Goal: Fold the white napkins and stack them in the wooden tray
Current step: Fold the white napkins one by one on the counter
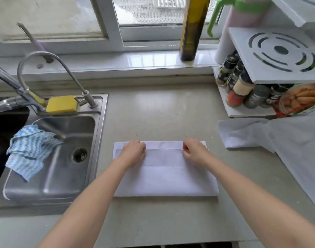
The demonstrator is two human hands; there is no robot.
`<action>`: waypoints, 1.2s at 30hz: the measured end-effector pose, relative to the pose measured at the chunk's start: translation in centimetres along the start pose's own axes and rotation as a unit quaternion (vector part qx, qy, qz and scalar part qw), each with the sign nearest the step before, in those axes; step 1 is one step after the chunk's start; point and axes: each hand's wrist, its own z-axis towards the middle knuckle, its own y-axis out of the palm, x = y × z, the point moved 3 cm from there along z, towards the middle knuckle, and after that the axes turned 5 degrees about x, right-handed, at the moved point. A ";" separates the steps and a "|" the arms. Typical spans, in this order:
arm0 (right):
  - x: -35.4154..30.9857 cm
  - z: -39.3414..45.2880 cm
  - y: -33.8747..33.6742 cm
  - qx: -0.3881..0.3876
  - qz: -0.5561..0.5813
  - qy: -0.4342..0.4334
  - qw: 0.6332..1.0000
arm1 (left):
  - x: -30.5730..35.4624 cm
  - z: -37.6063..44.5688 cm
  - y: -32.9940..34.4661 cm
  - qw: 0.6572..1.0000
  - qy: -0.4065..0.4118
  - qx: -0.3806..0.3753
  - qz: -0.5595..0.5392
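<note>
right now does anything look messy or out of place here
Mostly tidy. The blue striped cloth hangs crumpled over the sink edge, and a white cloth pile lies rumpled at right. The napkin under both hands lies flat and square.

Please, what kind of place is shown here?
Most likely a home kitchen: a steel sink with a faucet, a yellow sponge, and a rack of spice jars beside the window.

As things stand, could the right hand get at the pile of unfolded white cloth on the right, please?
Probably yes. The right hand pinches the napkin edge, and only bare counter lies between it and the cloth pile; it must let go first.
</note>
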 end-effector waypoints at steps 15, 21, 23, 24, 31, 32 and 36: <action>-1.0 1.3 1.4 0.083 -0.166 0.041 0.982 | -0.5 3.0 0.9 0.998 -0.007 -0.019 0.066; -1.2 1.8 2.0 0.099 -0.192 0.054 0.975 | -0.6 3.3 1.1 0.998 -0.020 0.004 0.059; -1.2 1.8 2.0 0.100 -0.196 0.052 0.974 | -0.4 3.3 1.1 0.998 -0.027 0.007 0.059; -1.3 1.8 1.9 0.099 -0.195 0.052 0.974 | -0.4 3.3 1.1 0.998 -0.028 0.008 0.061; -1.9 1.8 1.2 0.084 -0.196 0.045 0.976 | -0.1 3.4 0.7 0.997 -0.041 0.009 0.065; -2.0 1.8 1.1 0.083 -0.200 0.043 0.975 | -0.1 3.4 0.7 0.997 -0.043 0.006 0.060; -2.1 1.9 1.1 0.081 -0.231 0.035 0.969 | 0.0 3.5 0.5 0.998 -0.045 0.002 0.051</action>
